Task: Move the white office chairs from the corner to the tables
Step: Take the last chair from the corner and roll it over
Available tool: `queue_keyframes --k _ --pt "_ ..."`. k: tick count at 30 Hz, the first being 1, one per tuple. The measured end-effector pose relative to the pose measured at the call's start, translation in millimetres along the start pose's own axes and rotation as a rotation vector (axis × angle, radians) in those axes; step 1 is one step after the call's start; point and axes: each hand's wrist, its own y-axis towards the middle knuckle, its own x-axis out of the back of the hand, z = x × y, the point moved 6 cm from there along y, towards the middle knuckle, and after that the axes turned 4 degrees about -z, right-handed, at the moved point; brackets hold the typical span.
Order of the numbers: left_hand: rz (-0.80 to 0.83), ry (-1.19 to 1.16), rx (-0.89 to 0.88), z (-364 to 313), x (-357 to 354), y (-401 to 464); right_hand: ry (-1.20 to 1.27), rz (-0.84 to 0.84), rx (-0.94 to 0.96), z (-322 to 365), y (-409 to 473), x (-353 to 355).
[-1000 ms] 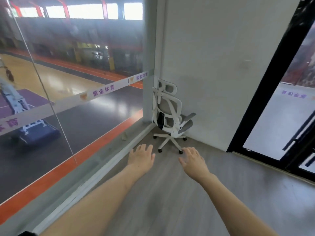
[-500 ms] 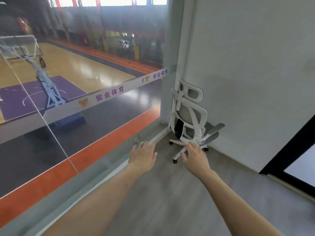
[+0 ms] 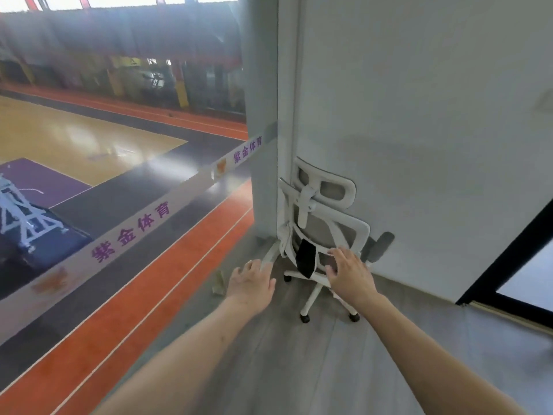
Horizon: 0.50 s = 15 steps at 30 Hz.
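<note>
The white office chair (image 3: 324,235) is looking closer now than a moment ago. Both hands, left hand (image 3: 251,284) and right hand (image 3: 350,274), are reaching out spread, holding nothing.

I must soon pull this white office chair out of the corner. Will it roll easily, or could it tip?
The white office chair stands on a star base with casters on smooth floor, so it probably rolls readily. Its tall backrest and headrest suggest that a high pull might tilt it. The mesh frame looks fairly light.
</note>
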Motion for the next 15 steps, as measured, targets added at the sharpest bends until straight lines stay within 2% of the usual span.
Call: queue_keyframes --k 9,15 --pt "0.072 0.029 -0.133 31 -5 185 -0.019 -0.017 -0.104 -23 147 -24" --pt "0.158 0.022 -0.132 42 -31 286 -0.03 0.005 -0.146 -50 233 -59"
